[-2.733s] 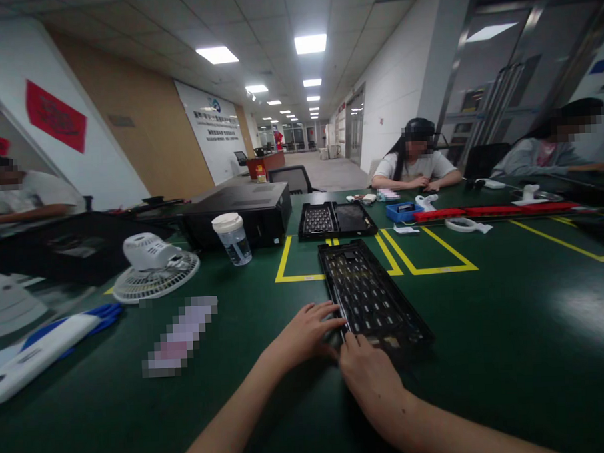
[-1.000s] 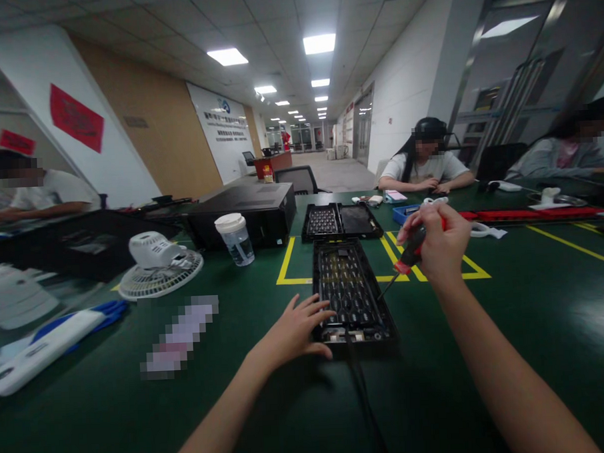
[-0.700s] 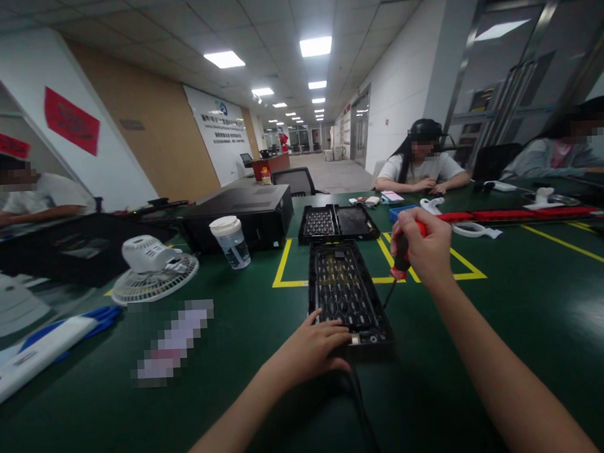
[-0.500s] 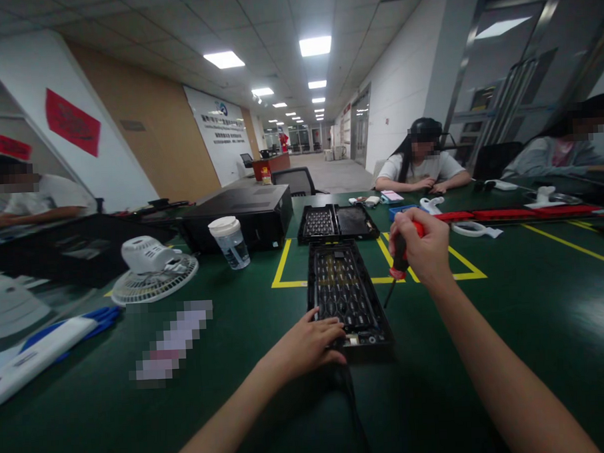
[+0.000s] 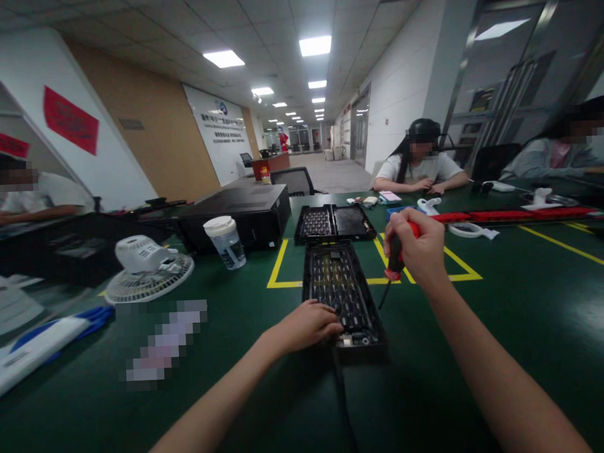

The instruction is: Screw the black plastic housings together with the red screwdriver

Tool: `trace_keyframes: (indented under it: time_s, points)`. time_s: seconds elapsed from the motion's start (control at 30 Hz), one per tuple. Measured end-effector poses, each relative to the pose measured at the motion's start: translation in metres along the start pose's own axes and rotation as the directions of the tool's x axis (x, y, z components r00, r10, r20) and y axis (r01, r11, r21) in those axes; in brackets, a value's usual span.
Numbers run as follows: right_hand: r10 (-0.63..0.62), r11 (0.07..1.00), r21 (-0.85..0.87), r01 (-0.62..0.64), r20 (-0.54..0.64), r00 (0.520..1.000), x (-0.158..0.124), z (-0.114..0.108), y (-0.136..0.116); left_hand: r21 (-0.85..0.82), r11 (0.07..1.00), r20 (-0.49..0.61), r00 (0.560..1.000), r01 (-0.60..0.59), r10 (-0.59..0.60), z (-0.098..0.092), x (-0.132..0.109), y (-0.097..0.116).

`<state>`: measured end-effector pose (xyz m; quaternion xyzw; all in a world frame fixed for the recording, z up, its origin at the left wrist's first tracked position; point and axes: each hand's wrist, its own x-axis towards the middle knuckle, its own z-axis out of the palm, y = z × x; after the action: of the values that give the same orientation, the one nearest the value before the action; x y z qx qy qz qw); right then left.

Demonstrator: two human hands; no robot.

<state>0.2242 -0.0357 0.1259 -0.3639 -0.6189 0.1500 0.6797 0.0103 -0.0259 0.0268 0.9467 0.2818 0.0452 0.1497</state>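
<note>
Upright over the table, a red-and-black screwdriver (image 5: 394,262) is wrapped in the fingers of my right hand (image 5: 419,245). Its thin tip points down, apart from the right edge of an opened black device casing (image 5: 338,281). Rows of dark patterned parts fill the casing, with a small pale connector (image 5: 347,343) at its near end. My left hand (image 5: 309,325) lies on the casing's lower left side, fingers curled together over the edge. A black cable (image 5: 344,398) runs from the near end towards me. Behind it lies a second opened black case (image 5: 332,222).
On the left stand a lidded plastic cup (image 5: 226,246), a white fan (image 5: 151,270) and a big black box (image 5: 236,216). Yellow tape (image 5: 284,284) marks the green table. A roll of white tape (image 5: 465,231) lies right; a person (image 5: 419,164) sits opposite.
My left hand's spread fingers have drawn together and curled at the casing's edge. My right hand still grips the screwdriver beside the casing. The view has shifted slightly.
</note>
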Motion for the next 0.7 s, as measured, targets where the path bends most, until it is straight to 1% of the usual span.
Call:
trace_keyframes:
  time_s: [0.03, 0.1, 0.17, 0.23, 0.3, 0.4, 0.47, 0.7]
  points:
    - [0.0, 1.0, 0.006, 0.0, 0.0, 1.0, 0.0, 0.001, 0.001, -0.012, 1.0, -0.008, 1.0, 0.004, -0.005, 0.0, 0.006, -0.003]
    - [0.005, 1.0, 0.016, -0.005, 0.009, 1.0, -0.001, 0.002, 0.002, -0.047, 0.998, -0.082, 0.995, 0.053, -0.056, 0.003, 0.019, -0.008]
    - [0.014, 1.0, 0.027, -0.015, 0.023, 1.0, -0.003, 0.004, 0.003, -0.035, 0.995, -0.153, 0.984, 0.092, -0.096, 0.008, 0.03, -0.012]
    - [0.021, 0.999, 0.038, -0.022, 0.038, 0.999, -0.004, 0.005, 0.004, -0.01, 0.994, -0.182, 0.978, 0.105, -0.105, 0.014, 0.041, -0.014]
    - [0.026, 0.999, 0.043, -0.028, 0.052, 0.998, -0.004, 0.006, 0.005, 0.009, 0.995, -0.186, 0.978, 0.1, -0.096, 0.019, 0.049, -0.015]
    - [0.033, 0.998, 0.043, -0.035, 0.054, 0.998, -0.004, 0.007, 0.006, 0.048, 0.994, -0.165, 0.983, 0.094, -0.085, 0.025, 0.059, -0.016]
    - [0.036, 0.998, 0.059, -0.039, 0.051, 0.998, -0.004, 0.007, 0.006, 0.044, 0.993, -0.148, 0.983, 0.112, -0.104, 0.028, 0.064, -0.017]
    - [0.061, 0.99, 0.128, -0.068, 0.06, 0.996, -0.005, 0.01, 0.008, 0.004, 0.992, -0.165, 0.978, 0.13, -0.127, 0.035, 0.07, -0.022]
